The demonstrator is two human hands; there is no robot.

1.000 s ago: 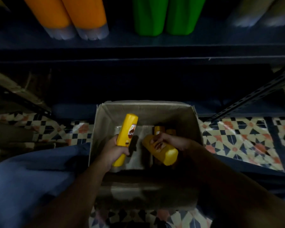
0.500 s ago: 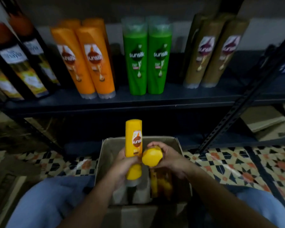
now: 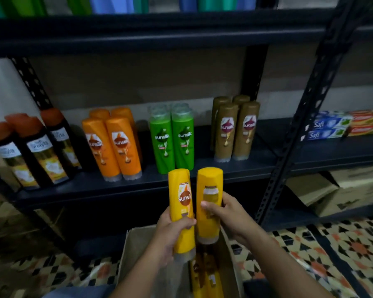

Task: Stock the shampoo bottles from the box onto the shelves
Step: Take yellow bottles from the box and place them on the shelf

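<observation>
Two yellow shampoo bottles are in your hands, both upright and side by side above the cardboard box: your left hand wraps the lower half of the left yellow bottle — label facing you — while your right hand grips the right yellow bottle at mid-body, back label toward you. More yellow bottles lie inside the box, and directly beyond your hands the dark shelf carries orange bottles, green bottles and brown bottles — all standing cap-down.
</observation>
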